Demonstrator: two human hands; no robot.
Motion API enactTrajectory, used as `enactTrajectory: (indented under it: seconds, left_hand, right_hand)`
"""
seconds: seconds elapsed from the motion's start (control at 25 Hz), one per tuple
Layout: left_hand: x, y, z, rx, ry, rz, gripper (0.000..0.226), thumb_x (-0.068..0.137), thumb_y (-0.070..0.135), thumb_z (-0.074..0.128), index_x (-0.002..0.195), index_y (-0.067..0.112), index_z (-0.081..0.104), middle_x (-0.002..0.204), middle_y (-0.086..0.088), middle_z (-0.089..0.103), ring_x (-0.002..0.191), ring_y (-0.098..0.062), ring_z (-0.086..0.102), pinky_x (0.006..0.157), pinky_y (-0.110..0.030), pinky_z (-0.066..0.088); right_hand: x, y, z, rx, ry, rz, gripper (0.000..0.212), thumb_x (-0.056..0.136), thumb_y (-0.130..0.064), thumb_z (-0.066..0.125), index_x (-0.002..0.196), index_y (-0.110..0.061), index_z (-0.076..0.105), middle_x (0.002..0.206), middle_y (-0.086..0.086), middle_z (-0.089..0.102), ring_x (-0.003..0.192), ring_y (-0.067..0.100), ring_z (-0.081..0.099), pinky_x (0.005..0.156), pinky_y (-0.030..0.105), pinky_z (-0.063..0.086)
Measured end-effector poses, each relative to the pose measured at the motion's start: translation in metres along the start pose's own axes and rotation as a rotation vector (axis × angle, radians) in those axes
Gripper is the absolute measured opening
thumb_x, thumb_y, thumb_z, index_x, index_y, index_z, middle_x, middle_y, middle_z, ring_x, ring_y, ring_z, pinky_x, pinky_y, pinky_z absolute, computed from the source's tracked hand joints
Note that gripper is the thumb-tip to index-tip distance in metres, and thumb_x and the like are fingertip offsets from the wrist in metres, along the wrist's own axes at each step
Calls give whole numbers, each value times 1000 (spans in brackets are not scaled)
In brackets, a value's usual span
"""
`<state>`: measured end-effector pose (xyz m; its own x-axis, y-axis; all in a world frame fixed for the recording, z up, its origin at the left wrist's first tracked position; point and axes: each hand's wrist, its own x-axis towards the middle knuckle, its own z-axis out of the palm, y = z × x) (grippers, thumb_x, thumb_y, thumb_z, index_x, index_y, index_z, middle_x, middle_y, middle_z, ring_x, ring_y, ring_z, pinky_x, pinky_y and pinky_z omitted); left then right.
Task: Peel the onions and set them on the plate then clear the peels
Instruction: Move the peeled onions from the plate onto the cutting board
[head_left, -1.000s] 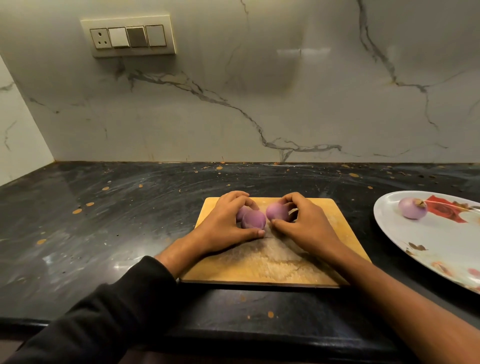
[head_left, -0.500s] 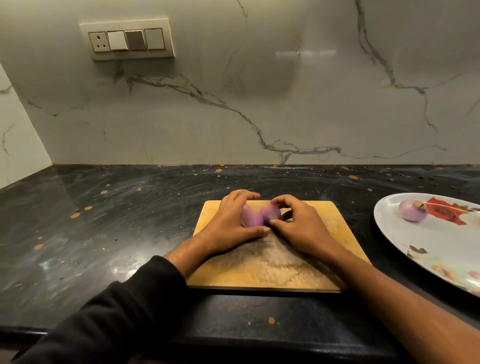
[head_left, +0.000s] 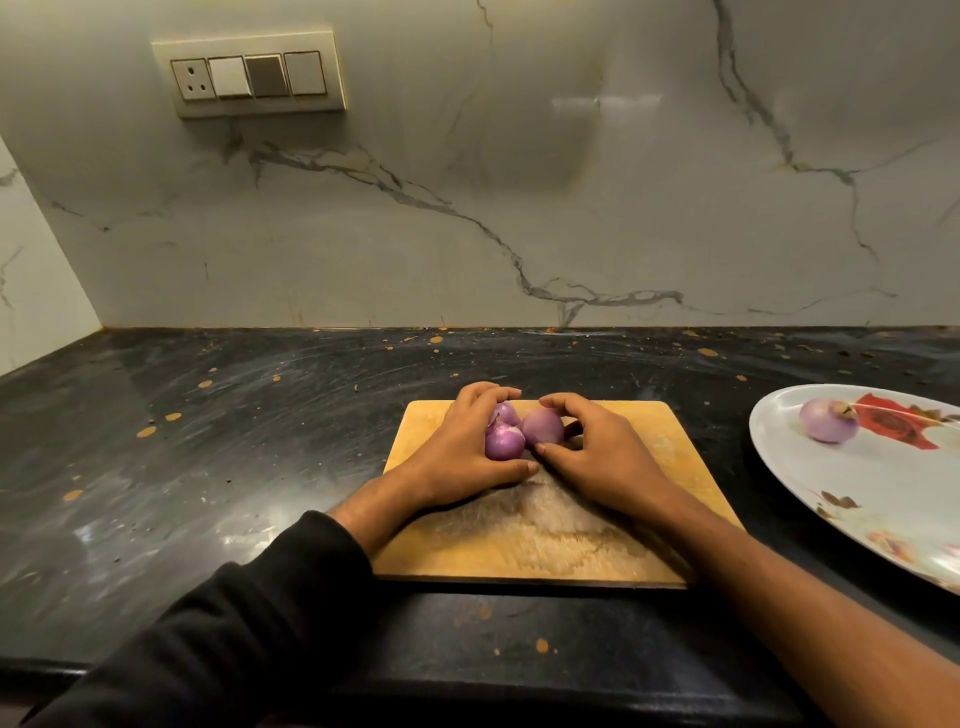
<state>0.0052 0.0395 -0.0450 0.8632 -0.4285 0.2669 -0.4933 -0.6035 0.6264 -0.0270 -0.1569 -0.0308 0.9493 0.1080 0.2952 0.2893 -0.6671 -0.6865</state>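
Your left hand (head_left: 457, 457) curls round two small onions (head_left: 503, 439); your right hand (head_left: 597, 457) cups a third onion (head_left: 543, 427) on the chopping board (head_left: 670, 467). The plate (head_left: 872, 499), holding one peeled onion (head_left: 828, 420), lies well to your right, nearer the right hand.

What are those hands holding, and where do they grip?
The left hand cups two onions from their left side; the right hand curls round a third onion from its right, all on the board.

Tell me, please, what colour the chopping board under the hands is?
The chopping board is light yellowish wood, with a paler worn patch; the head view shows it.
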Motion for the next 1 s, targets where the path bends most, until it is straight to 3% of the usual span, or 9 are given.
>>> enactTrajectory:
  seconds: [0.44,0.68,0.8,1.0]
  left_hand:
    - [-1,2,-2,14,26,14,88,73,44,84,144,29,34,144,9,28,130,-11,40,107,-31,47]
    - [-1,18,-9,20,105,55,83,74,65,68,144,31,38,144,11,32,135,-13,36,113,-36,39]
    - [10,47,-12,64,144,181,68,85,49,70,142,26,44,143,7,40,136,-11,36,113,-30,33]
    - [57,108,21,158,-1,297,62,90,45,67,142,20,45,144,2,48,134,-13,41,113,-30,36]
  right_hand:
    - [0,0,-4,-19,-47,12,63,85,-20,79,141,-22,50,134,0,60,112,12,60,91,24,54]
    - [-6,-1,-21,-74,12,-33,64,86,-35,76,143,-21,48,135,-1,56,114,9,53,90,22,47]
    - [-13,1,-49,-150,50,-68,58,91,-35,71,143,-20,50,136,0,56,116,11,54,89,20,42]
    - [-25,30,-105,-266,127,-9,55,91,-41,69,140,-22,52,138,3,56,124,17,54,102,34,48]
